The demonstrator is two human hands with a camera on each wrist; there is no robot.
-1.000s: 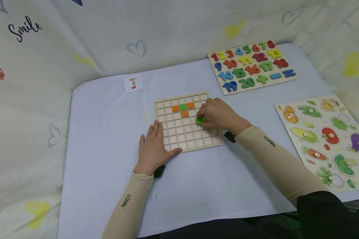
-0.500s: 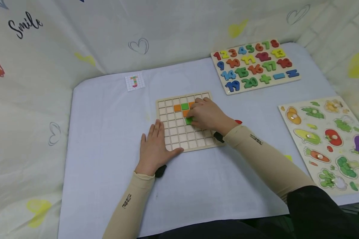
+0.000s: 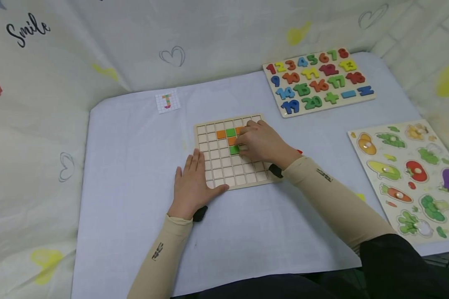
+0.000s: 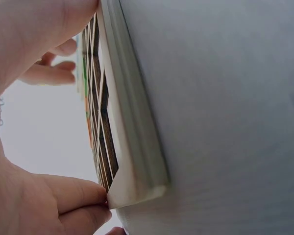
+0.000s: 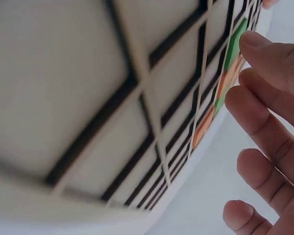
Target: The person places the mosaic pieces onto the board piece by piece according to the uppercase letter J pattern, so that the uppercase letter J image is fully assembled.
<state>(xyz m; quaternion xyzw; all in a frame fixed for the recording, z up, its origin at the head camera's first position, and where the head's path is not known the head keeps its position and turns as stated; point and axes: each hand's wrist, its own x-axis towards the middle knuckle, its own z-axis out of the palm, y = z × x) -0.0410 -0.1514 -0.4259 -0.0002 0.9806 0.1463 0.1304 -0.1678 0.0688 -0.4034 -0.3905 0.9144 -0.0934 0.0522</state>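
A square wooden grid board (image 3: 248, 179) lies on the table. Its upper part holds a row of orange, green and orange tiles, with an orange tile (image 3: 232, 141) under the green one. Below that, a second green tile (image 3: 233, 150) lies flat in its cell. My right hand (image 3: 262, 142) is over the board, thumb tip at this green tile; in the right wrist view its fingers (image 5: 252, 110) are apart and grip nothing. My left hand (image 3: 191, 185) rests along the board's left edge, fingers straight, thumb stretched to the front edge.
A small card (image 3: 168, 101) with a coloured figure on a grid lies at the back left. A number puzzle (image 3: 314, 109) stands behind on the right. Further right is a vegetable puzzle board (image 3: 394, 145). A red piece (image 3: 299, 151) and a yellow piece (image 3: 361, 197) show beside the right arm.
My right hand has moved left with the green tile, which now lies in the cell below the orange one. The fingers have since drawn slightly off it. My left hand stays in place.
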